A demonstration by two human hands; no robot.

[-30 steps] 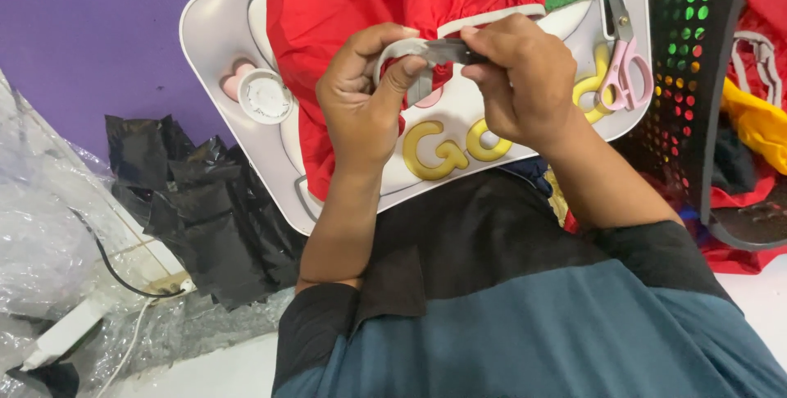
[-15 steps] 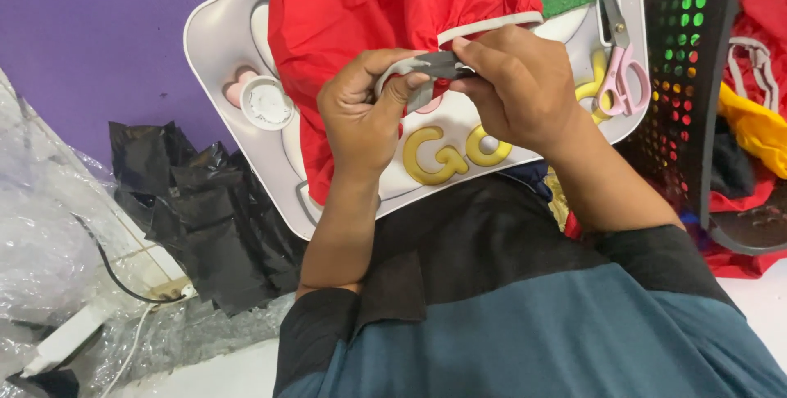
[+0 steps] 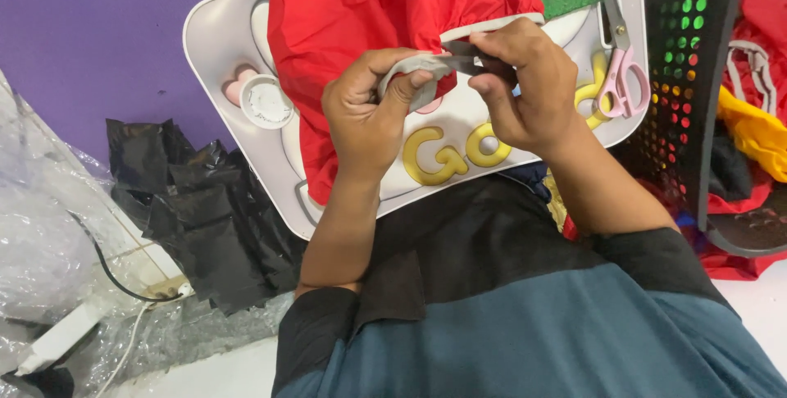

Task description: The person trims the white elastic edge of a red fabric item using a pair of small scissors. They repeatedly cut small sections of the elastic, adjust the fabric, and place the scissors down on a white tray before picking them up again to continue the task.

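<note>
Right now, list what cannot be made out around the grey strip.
- Head view: the middle of the grey strip is hidden under both thumbs.
- The red fabric runs off the top edge.
- The tray is partly covered by the left hand and right hand.

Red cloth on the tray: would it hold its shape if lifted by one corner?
Probably not. The red cloth lies crumpled in soft folds over the white tray, so it looks floppy and light. Its smooth sheen hints it may slide easily; a pinching grip seems wise.
</note>
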